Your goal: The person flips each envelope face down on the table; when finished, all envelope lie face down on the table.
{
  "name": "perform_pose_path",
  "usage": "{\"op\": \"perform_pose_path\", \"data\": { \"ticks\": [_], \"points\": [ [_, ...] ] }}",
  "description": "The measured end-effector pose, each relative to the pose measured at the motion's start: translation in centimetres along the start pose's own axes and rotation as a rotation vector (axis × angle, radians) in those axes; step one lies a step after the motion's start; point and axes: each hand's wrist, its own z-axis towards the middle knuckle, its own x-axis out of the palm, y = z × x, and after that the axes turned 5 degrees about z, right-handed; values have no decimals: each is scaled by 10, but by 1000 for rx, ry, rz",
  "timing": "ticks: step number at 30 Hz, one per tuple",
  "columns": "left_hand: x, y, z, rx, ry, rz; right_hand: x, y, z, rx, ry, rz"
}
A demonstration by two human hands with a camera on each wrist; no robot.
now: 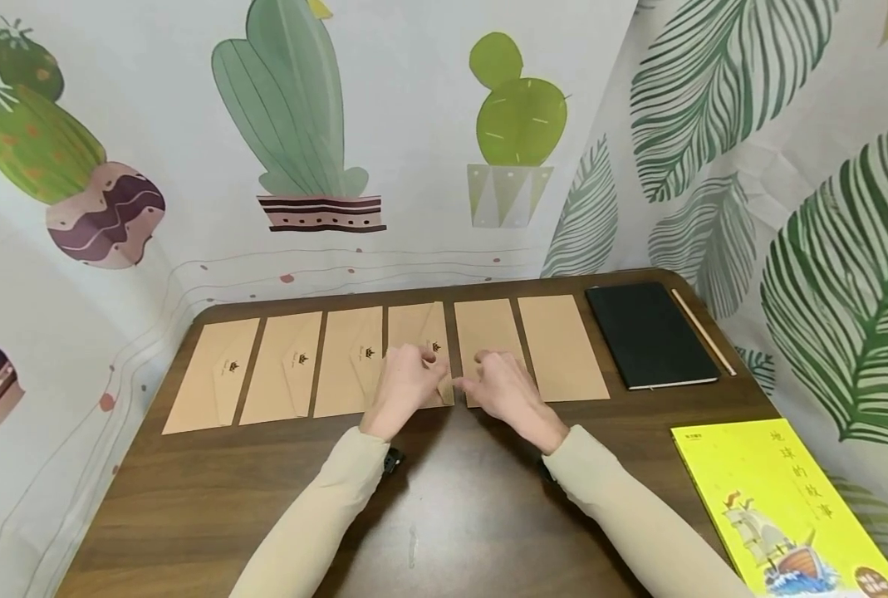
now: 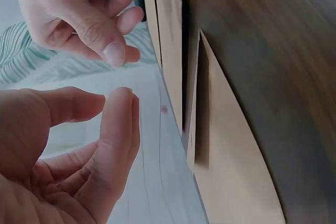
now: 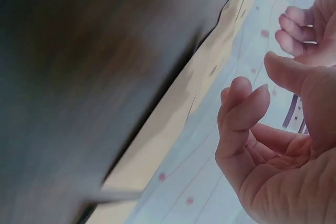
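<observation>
My left hand (image 1: 411,378) hovers over a brown kraft envelope (image 1: 408,320) in the middle of the row. Its thumb and fingers bend toward each other with a small gap and nothing between them, as the left wrist view shows. The envelope's flap (image 1: 436,365) carries a dark crown print and stands slightly raised. Close by, my right hand (image 1: 505,390) is over a plain-faced envelope (image 1: 486,324). In the right wrist view the right fingers (image 3: 236,114) are loosely bent and hold nothing.
Crown-printed envelopes (image 1: 208,374) continue the row to the left; another plain envelope (image 1: 563,349) lies right. Beyond it are a black notebook (image 1: 649,332) and a thin wooden stick (image 1: 701,332). A yellow book (image 1: 757,473) sits at the table's right edge. A patterned cloth (image 1: 421,108) hangs behind.
</observation>
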Motion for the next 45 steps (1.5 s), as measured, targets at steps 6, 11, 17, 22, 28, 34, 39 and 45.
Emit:
{"op": "perform_pose_path", "data": {
  "ticks": [6, 11, 17, 22, 28, 34, 39, 45],
  "points": [
    [-18, 10, -5, -54, -18, 15, 22, 10, 9, -16, 19, -12],
    [-27, 26, -10, -82, -51, 49, 38, 12, 19, 18, 62, 8],
    [-30, 45, -14, -65, -64, 8, 44, 24, 24, 92, 128, 40],
    [-31, 53, -16, -103, -45, -51, 79, -3, 48, 46, 127, -46],
    [-38, 58, -16, -163, -41, -98, 92, -12, 58, 6, 106, -153],
    [-41, 66, -14, -162, -97, -5, 93, -17, 55, -28, 63, -122],
    [-39, 73, -12, -164, -117, 48, 91, -20, 51, -35, 53, -92],
    [-35, 77, -10, -164, -120, 65, 84, -22, 49, 13, 56, -25]
  ]
}}
